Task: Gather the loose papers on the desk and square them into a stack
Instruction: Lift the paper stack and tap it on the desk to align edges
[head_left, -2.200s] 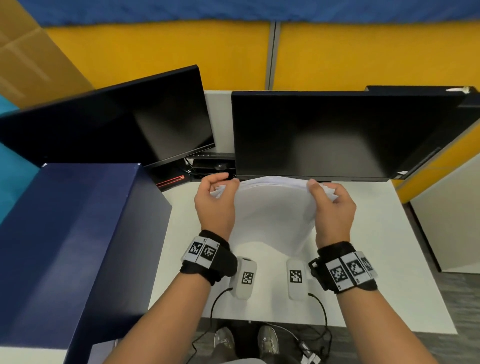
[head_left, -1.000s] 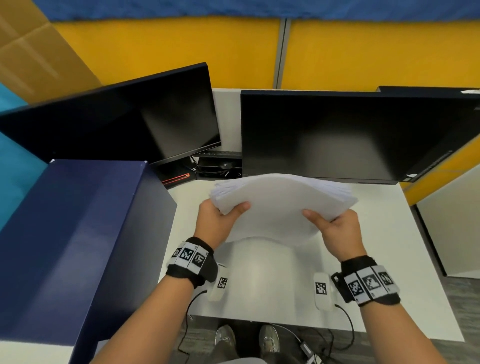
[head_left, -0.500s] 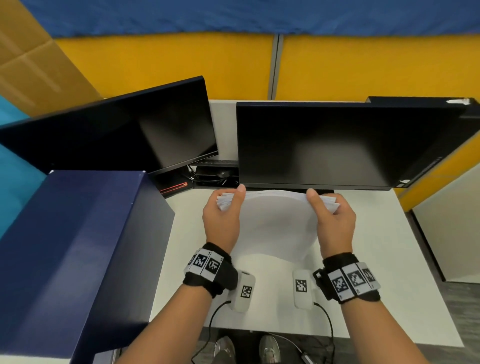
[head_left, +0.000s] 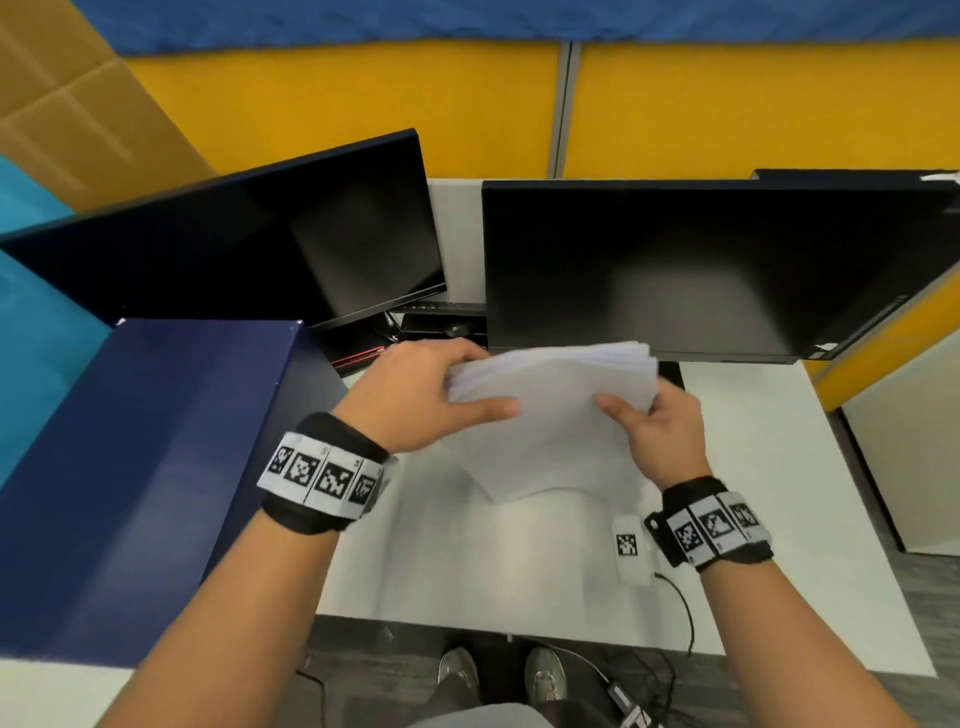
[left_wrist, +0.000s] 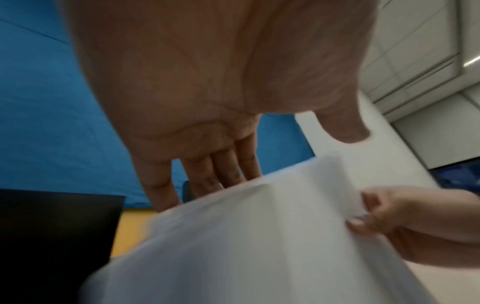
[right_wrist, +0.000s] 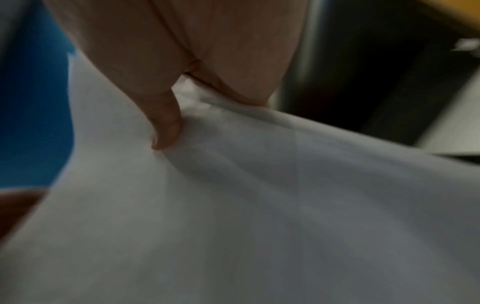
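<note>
A stack of white papers (head_left: 550, 415) hangs tilted above the white desk (head_left: 769, 493), in front of the right monitor, with its upper edges fanned and uneven. My left hand (head_left: 491, 382) holds the top left corner, thumb across the front and fingers behind. My right hand (head_left: 631, 400) pinches the right side, thumb on the front sheet. In the left wrist view, the left hand (left_wrist: 285, 158) has straight fingers (left_wrist: 226, 174) behind the papers (left_wrist: 259, 246), and the right hand (left_wrist: 363, 218) grips their edge. The right wrist view shows the right hand (right_wrist: 205, 121) pressing its thumb into the papers (right_wrist: 259, 205).
Two dark monitors (head_left: 291, 239) (head_left: 675, 270) stand along the back of the desk. A tall dark blue box (head_left: 156, 441) borders the desk on the left. A small white tagged device (head_left: 631, 545) with a cable hangs by my right wrist. Yellow partition walls rise behind.
Half a second ago both hands held the stack upright by its top corners. Now it is tilted, and both thumbs lie across its front face.
</note>
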